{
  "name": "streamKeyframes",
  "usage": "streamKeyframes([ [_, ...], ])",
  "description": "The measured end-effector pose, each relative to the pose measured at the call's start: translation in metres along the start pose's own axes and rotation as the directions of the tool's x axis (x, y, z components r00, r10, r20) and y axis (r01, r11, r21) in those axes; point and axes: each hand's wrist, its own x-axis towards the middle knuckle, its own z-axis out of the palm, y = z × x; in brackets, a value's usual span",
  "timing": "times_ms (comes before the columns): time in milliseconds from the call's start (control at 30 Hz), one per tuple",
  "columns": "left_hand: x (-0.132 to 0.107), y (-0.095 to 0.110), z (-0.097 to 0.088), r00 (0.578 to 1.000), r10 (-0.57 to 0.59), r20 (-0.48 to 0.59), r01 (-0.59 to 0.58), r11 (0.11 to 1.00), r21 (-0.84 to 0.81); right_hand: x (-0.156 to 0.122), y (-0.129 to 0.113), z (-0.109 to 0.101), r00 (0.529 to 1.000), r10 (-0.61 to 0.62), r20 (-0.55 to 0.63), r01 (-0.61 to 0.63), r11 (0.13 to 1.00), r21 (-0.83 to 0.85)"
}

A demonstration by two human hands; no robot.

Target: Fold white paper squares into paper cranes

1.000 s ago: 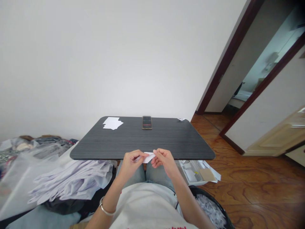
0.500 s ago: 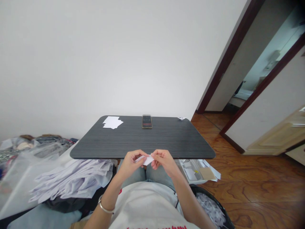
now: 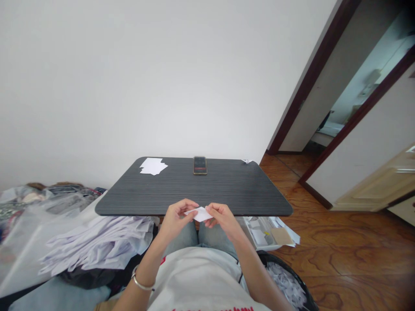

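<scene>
A small piece of folded white paper [image 3: 201, 214] is held between my two hands, just over the near edge of the dark table [image 3: 194, 190]. My left hand [image 3: 178, 217] has its thumb and fingers around the paper's left end. At the right end, my right hand [image 3: 220, 216] pinches it, with the other fingers curled beneath. The paper has pointed ends and a visible fold. Some white paper sheets [image 3: 152, 166] lie at the table's far left, and a small folded paper piece [image 3: 247, 161] sits at the far right corner.
A phone [image 3: 200, 165] lies at the table's back edge by the wall. Below the right side are a white box [image 3: 269, 247] of papers and a black bag [image 3: 308, 289] with paper scraps. Piled white cloth [image 3: 103, 242] is at the left; a wooden floor [image 3: 340, 250] extends right.
My left hand has shifted slightly up and left, its fingers opening out a little along the paper. More of the paper's flat face now shows. My right hand stays nearly in place.
</scene>
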Motion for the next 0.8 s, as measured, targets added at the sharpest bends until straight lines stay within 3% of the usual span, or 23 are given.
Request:
streamKeyframes([
  [267, -0.0024, 0.0065, 0.0062, 0.999, 0.048, 0.019, -0.050, 0.996, 0.079, -0.0006, -0.0001, 0.0032, 0.998, 0.046, 0.033, -0.047, 0.999, 0.003],
  [800, 0.0018, -0.0004, 0.0089, 0.997, -0.075, 0.010, 0.076, 0.987, -0.139, 0.0010, 0.0032, 0.0028, 0.998, 0.055, 0.034, -0.057, 0.996, 0.072],
])
